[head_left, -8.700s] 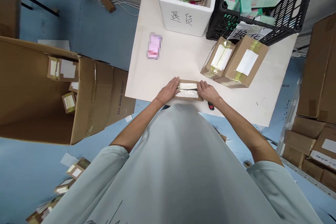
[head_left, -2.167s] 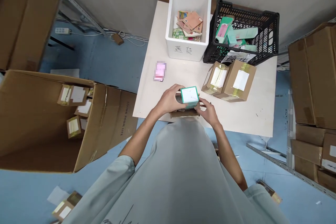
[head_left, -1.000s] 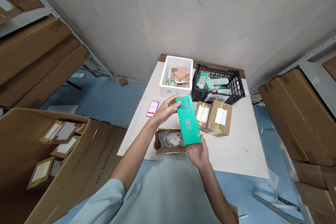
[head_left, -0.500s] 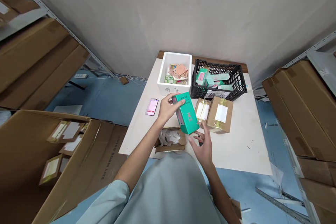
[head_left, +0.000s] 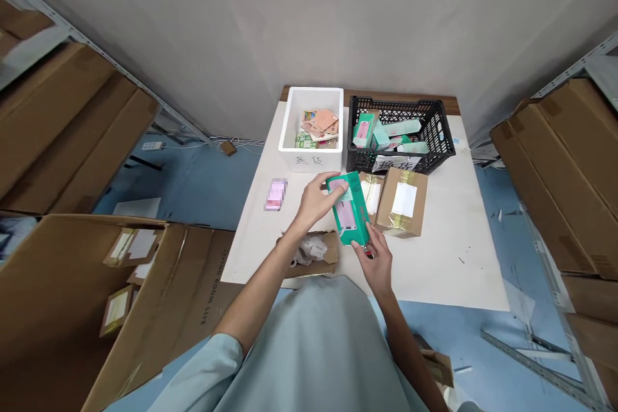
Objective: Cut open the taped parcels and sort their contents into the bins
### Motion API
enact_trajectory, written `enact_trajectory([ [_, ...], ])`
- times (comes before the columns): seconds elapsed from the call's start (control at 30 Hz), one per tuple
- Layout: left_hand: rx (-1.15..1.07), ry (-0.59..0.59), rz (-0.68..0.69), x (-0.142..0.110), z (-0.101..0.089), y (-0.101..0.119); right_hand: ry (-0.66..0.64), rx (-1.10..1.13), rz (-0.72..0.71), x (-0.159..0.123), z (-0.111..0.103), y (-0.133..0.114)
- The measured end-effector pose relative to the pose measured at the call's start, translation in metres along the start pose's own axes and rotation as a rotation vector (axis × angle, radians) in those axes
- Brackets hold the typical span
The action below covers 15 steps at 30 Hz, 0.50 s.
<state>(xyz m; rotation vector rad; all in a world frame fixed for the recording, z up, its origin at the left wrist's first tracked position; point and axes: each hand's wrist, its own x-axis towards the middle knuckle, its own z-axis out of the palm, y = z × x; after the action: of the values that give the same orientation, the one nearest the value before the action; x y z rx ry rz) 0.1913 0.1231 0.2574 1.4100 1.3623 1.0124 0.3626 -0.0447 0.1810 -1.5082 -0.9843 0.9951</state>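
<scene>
I hold a tall green product box [head_left: 349, 209] with a pink picture on its face, raised above the white table [head_left: 458, 257]. My left hand [head_left: 316, 198] grips its upper end, fingers wrapped round it. My right hand [head_left: 374, 259] pinches its lower corner from below. Beneath, at the table's near edge, lies an opened brown carton [head_left: 313, 253] with crumpled white paper inside.
Two taped brown parcels [head_left: 396, 201] sit right of the green box. Behind stand a white foam bin [head_left: 313, 129] of cards and a black crate [head_left: 400, 135] of green boxes. A phone [head_left: 275, 194] lies left. A big open carton [head_left: 96, 283] stands on the floor left; stacked cartons [head_left: 564, 180] are right.
The green box has been turned so its pink-pictured face shows. My right hand, open half a second ago, now grips the box's lower corner. The view has shifted slightly.
</scene>
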Motion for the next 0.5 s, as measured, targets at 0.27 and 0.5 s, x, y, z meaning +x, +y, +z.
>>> enact_trajectory([
  [0.27, 0.177, 0.026, 0.085, 0.018, 0.017, 0.028, -0.233, 0.654, 0.363, 0.005, -0.029, -0.01],
  [0.5, 0.263, 0.001, 0.12, 0.026, 0.035, 0.047, -0.243, 0.838, 0.577, 0.015, -0.04, 0.02],
])
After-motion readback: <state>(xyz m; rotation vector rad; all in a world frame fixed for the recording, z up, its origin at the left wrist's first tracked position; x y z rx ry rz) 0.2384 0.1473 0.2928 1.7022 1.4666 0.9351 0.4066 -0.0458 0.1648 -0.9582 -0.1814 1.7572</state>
